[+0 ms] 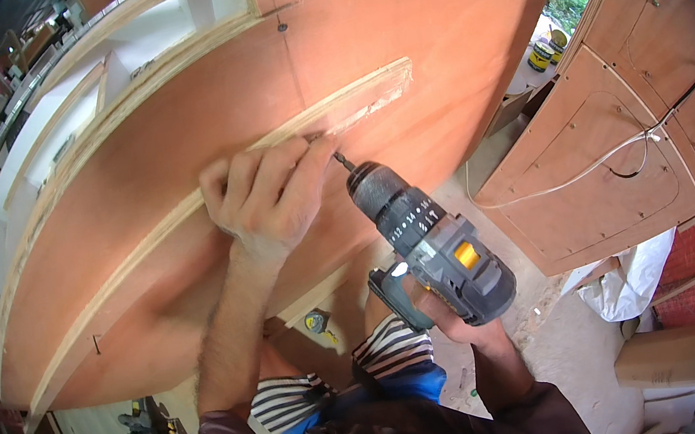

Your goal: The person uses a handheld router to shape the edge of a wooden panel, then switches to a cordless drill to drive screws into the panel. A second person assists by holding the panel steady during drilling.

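A large curved plywood panel (pixel 203 122) stands before me, with a long pale wooden strip (pixel 133 254) running along its face. My left hand (pixel 261 193) rests over the strip, its fingers curled and the fingertips pinched together at the tip of a drill bit (pixel 343 161). Whatever those fingertips hold is hidden. The bit belongs to a grey and black cordless drill (pixel 439 244), tilted up toward the strip. Around its handle wraps my right hand (pixel 453 317), mostly covered by the drill body. Past my fingers, a whitish smear (pixel 377 108) lies beside the strip.
A second plywood piece (pixel 587 168) stands at right, with a pale cable (pixel 571 179) across it. On the floor lie a power tool (pixel 151 425) at lower left and a tape measure (pixel 317 322) below the panel. A cardboard box (pixel 681 353) sits at lower right.
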`<state>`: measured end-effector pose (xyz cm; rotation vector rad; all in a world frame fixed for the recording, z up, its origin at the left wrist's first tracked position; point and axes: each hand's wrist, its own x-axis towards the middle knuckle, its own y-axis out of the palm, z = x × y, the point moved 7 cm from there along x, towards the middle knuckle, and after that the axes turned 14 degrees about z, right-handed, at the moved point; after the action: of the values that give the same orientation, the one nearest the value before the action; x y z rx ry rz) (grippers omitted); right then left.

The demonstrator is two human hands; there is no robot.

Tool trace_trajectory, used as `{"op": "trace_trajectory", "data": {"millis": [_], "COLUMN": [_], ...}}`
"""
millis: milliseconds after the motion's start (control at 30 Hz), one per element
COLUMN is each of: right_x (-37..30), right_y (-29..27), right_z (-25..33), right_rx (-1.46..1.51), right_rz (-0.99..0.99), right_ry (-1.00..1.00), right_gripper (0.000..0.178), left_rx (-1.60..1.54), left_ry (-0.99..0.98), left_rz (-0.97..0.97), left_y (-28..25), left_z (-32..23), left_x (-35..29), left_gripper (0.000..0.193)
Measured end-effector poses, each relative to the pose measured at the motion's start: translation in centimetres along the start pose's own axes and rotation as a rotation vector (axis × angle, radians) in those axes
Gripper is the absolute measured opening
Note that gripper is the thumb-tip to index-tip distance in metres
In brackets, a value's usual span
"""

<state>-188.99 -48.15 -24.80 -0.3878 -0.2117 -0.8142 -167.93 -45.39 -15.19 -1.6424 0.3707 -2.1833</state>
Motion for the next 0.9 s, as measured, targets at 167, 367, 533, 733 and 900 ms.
{"op": "trace_trajectory", "data": {"millis": [167,367,533,733,900], "right_x": [0.0,-0.8,-0.2,0.3,-0.2], "right_y": [-0.7,-0.3,-0.2,0.0,0.1], "right_z": [0.5,-0.1,0.1,0.8,0.6], "right_rx": [-0.139,-0.097,-0.054,-0.078,-0.01], "right_rz": [-0.006,0.125,0.05,0.008,-0.008], "right_ry": [-0.112,-0.094,0.014,-0.065,0.005], "right_gripper": [0.021,0.041,0.033,0.029,0.033], "left_rx": [0.18,0.329,0.317,0.332,0.313], "left_ry": [-0.166,-0.113,-0.076,-0.092,-0.097], "left_rz": [0.04,0.233,0.164,0.148,0.161], "left_y": [-3.0,-3.3,-3.1,-3.0,-2.9], "left_z": [2.3,4.0,3.8,3.6,3.7], "left_x": [-2.3,-4.9,-4.9,-5.0,-5.1], "left_gripper": [0.054,0.057,0.058,0.057,0.057]}}
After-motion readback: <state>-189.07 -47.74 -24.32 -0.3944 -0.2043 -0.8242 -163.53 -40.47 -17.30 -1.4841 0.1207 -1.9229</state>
